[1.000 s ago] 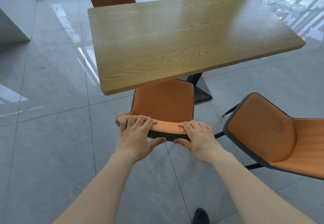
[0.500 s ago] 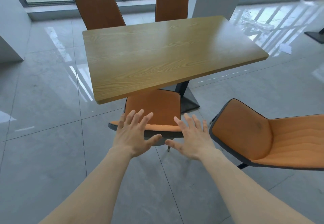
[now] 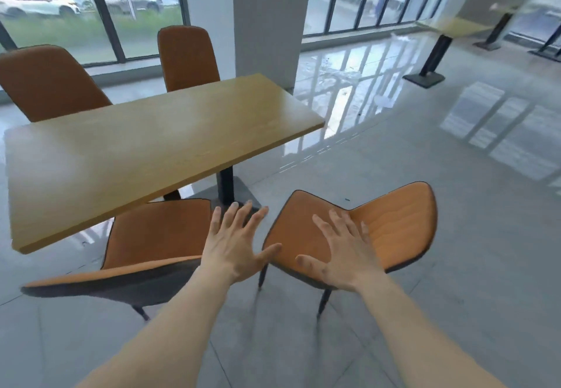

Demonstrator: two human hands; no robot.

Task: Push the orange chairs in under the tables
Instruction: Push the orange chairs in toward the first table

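Rectangular light-wood pedestal table (image 3: 145, 147) — landmark. Orange padded chair with dark shell (image 3: 151, 245): seat now partly under the table's near edge, released a moment ago. Second orange chair (image 3: 391, 229): right of the table, turned away, not yet pushed in. Left hand (image 3: 235, 251), right hand (image 3: 344, 254) — fingers spread, empty, swung toward it.

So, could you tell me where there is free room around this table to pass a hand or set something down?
The wooden tabletop is bare. Open floor spreads right of the angled chair. It is crowded between the tucked chair and the angled one, where the left hand and right hand hover spread.
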